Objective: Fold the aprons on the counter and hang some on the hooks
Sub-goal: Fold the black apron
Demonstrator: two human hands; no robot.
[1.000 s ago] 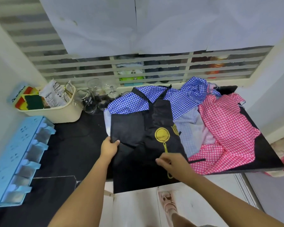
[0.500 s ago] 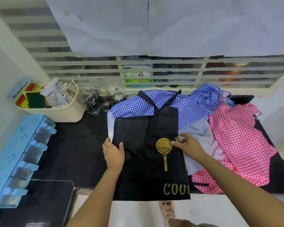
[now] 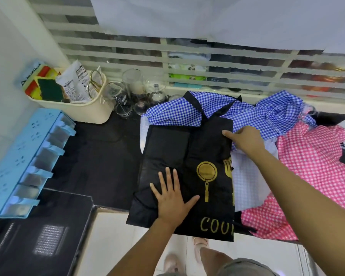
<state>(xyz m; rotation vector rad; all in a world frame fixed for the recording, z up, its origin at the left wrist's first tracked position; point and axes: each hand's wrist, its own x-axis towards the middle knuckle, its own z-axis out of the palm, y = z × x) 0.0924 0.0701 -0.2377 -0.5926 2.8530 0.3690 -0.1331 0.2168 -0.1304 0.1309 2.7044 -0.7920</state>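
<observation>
The task is judged to be at an early stage. One black apron point(image 3: 205, 144) is spread flat near the front edge of the dark tabletop point(image 3: 100, 156), with its lower end hanging over that edge. It appears to be folded once lengthwise, since the gold print is cut off at its right side.

It is pressed down by the left hand point(image 3: 172, 200), whose fingers are straight and spread apart. The right hand point(image 3: 245, 140) is laid at the apron's upper right edge. One digit is stretched onto the cloth, but whether the others pinch the edge cannot be told.

A blue checked apron point(image 3: 179, 114) is crumpled along the back edge, and a pink checked apron point(image 3: 315, 166) is heaped toward the right edge; both are unfolded. No hooks are seen and nothing is hung.

The black cloth is matte and smooth. The checked cloths look thin, woven and rumpled.
</observation>
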